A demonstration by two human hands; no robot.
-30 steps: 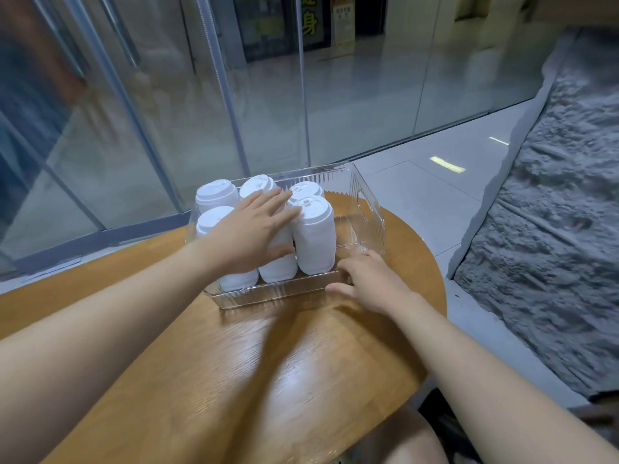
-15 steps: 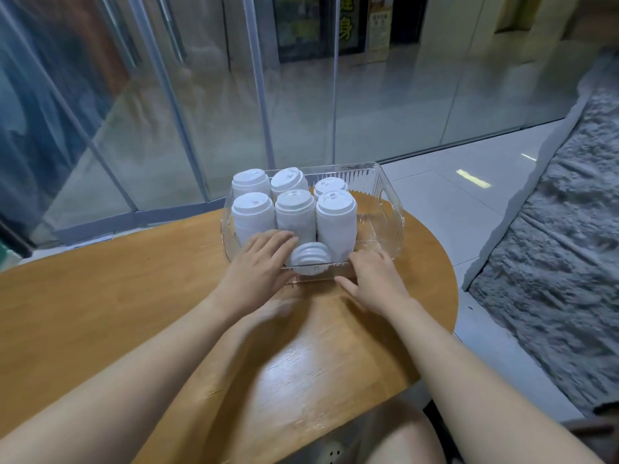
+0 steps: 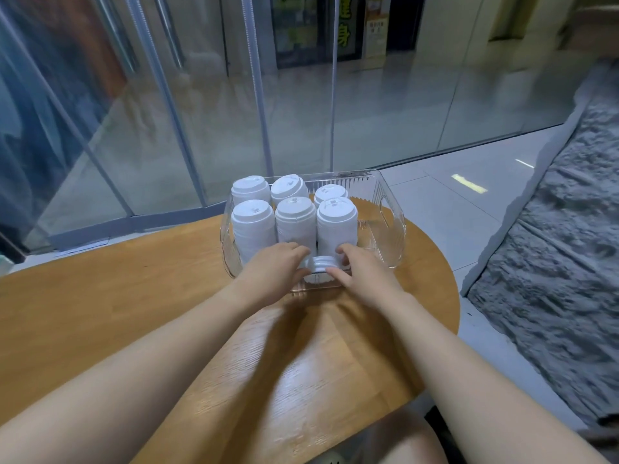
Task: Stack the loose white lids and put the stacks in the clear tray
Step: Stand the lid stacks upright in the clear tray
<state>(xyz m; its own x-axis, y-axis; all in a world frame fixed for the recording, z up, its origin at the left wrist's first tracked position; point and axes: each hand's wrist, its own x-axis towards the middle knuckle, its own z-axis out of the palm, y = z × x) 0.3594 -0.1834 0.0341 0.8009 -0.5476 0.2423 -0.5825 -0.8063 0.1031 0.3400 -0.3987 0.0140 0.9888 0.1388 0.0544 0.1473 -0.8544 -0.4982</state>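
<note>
From the head camera, the clear tray (image 3: 390,209) sits at the far edge of the round wooden table (image 3: 100,296), close to the glass wall (image 3: 301,112); its right third holds nothing, and open tabletop spreads to the left and toward the person. Six upright stacks of white lids (image 3: 296,222) fill the tray's left and middle in two rows, touching one another. A short lid stack (image 3: 322,264) lies low at the tray's near wall, pinched between both hands: the left hand (image 3: 276,274) curls fingers and thumb round its left side, the right hand (image 3: 363,277) round its right. Half a second ago the left hand lay over that short stack and the right rested on the tray's rim; now both have closed on it. Yellow characters show on a sign (image 3: 345,26) beyond the glass, too blurred to read.
</note>
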